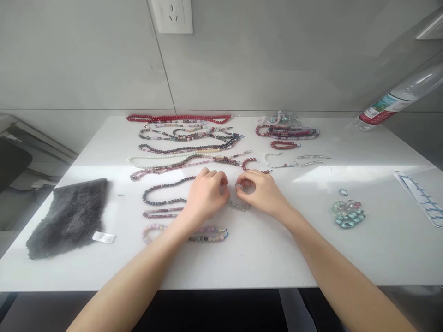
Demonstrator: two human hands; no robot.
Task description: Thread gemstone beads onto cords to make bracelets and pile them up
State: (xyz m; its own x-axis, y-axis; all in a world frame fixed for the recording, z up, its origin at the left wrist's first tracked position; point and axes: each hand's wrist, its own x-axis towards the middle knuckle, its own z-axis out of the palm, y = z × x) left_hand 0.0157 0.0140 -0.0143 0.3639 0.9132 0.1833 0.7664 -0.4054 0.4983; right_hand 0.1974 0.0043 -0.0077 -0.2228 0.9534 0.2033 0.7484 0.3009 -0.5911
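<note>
Over the middle of the table, my left hand and my right hand face each other with a small gap between them. Both are closed in a pinch on a short strand of pale green and clear beads, which sags below the fingertips. A clear bit shows at my right fingertips; what exactly my left fingertips pinch is partly hidden. Left of my left hand lies a dark bead strand. Under my left forearm runs a pastel bead strand, partly covered. A short red bead strand lies just beyond my hands.
Several long bead strands lie at the back left, dark red bead strands at the back right. A dark furry cloth is at left. To the right are a turquoise and clear bead bunch, paper strips and a plastic bottle.
</note>
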